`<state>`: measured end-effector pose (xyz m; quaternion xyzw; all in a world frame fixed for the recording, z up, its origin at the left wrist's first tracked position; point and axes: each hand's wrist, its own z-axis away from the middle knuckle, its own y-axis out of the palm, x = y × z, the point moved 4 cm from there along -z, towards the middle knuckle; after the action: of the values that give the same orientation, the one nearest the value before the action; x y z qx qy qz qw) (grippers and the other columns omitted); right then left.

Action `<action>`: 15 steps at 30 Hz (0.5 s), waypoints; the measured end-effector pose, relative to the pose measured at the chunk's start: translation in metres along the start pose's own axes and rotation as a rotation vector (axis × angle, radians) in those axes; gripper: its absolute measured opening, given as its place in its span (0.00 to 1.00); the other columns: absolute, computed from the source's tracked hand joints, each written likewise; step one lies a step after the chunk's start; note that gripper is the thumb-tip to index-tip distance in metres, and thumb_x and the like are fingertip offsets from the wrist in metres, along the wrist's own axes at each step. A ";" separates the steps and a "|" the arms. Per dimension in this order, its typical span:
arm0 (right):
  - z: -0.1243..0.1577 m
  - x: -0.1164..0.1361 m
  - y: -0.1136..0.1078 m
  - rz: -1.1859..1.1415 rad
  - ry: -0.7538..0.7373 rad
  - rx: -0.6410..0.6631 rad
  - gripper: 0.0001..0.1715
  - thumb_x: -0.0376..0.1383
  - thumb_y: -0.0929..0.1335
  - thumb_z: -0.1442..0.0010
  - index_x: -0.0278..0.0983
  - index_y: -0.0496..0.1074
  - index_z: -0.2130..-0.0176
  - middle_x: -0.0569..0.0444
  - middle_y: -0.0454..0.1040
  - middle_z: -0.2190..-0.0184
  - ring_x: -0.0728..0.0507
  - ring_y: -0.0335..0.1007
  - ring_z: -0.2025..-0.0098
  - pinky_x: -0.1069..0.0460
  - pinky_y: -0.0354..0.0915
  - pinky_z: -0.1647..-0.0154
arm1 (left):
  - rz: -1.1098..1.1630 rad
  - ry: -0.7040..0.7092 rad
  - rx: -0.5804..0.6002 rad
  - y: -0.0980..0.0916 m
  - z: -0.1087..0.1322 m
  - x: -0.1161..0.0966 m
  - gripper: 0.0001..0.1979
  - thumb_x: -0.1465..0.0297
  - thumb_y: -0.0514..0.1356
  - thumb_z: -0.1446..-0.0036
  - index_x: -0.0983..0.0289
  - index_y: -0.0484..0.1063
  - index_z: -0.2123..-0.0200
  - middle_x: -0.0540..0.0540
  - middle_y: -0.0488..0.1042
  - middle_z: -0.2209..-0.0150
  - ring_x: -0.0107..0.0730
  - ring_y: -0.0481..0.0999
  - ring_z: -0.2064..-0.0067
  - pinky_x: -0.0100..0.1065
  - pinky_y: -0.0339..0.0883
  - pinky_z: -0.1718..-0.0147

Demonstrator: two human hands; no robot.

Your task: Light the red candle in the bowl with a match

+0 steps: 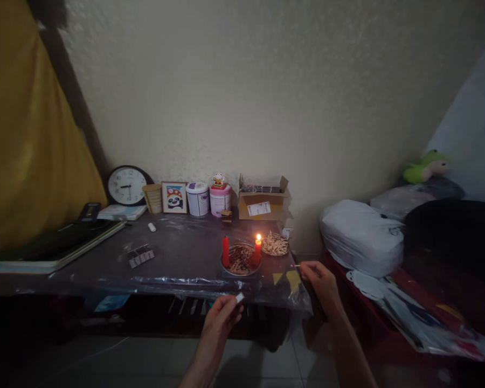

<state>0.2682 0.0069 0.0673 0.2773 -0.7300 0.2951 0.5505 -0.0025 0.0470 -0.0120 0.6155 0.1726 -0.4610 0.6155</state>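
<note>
Two red candles stand in a round dish near the table's front edge. The right candle (pixel 257 253) burns with a flame, while the left candle (pixel 225 251) shows none. Dark and pale bits fill the dish (pixel 240 274) between them. My left hand (pixel 221 319), in front of the table edge, is closed on a small white matchbox (pixel 240 297), mostly hidden by the fingers. To the right of the candles, my right hand (pixel 321 283) pinches a matchstick (pixel 295 265) that points left, with no flame visible on it. A plate of thin pale sticks (pixel 275 244) lies behind the match.
Along the wall stand a clock (pixel 127 186), a framed panda picture (pixel 174 198), two tins (pixel 198 199) and an open cardboard box (pixel 261 209). Several small boxes in a row (pixel 141 256) lie at left. White bags (pixel 361 234) sit on the right.
</note>
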 end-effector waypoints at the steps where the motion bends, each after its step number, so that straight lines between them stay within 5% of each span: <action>1: 0.000 -0.001 0.002 -0.024 0.014 0.001 0.13 0.43 0.71 0.57 0.37 0.72 0.73 0.57 0.71 0.78 0.45 0.67 0.74 0.54 0.62 0.73 | -0.002 -0.003 0.003 0.000 0.000 0.000 0.12 0.63 0.65 0.55 0.64 0.71 0.70 0.55 0.76 0.65 0.31 0.75 0.64 0.31 0.66 0.63; 8: 0.007 0.008 0.004 -0.133 -0.008 0.141 0.16 0.48 0.68 0.53 0.38 0.71 0.71 0.57 0.71 0.78 0.47 0.68 0.75 0.53 0.65 0.73 | -0.002 -0.007 -0.007 0.001 0.001 -0.001 0.12 0.62 0.66 0.58 0.63 0.71 0.72 0.53 0.76 0.68 0.31 0.75 0.66 0.30 0.65 0.65; 15: -0.011 -0.007 0.010 0.113 -0.119 -0.020 0.12 0.44 0.69 0.57 0.37 0.72 0.74 0.55 0.73 0.79 0.43 0.69 0.73 0.51 0.64 0.72 | -0.025 -0.018 -0.009 0.003 0.004 -0.002 0.13 0.61 0.65 0.57 0.64 0.71 0.71 0.55 0.77 0.66 0.33 0.75 0.64 0.31 0.66 0.64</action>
<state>0.2703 0.0224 0.0614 0.2471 -0.7788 0.3015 0.4915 -0.0026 0.0436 -0.0080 0.6062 0.1769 -0.4735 0.6141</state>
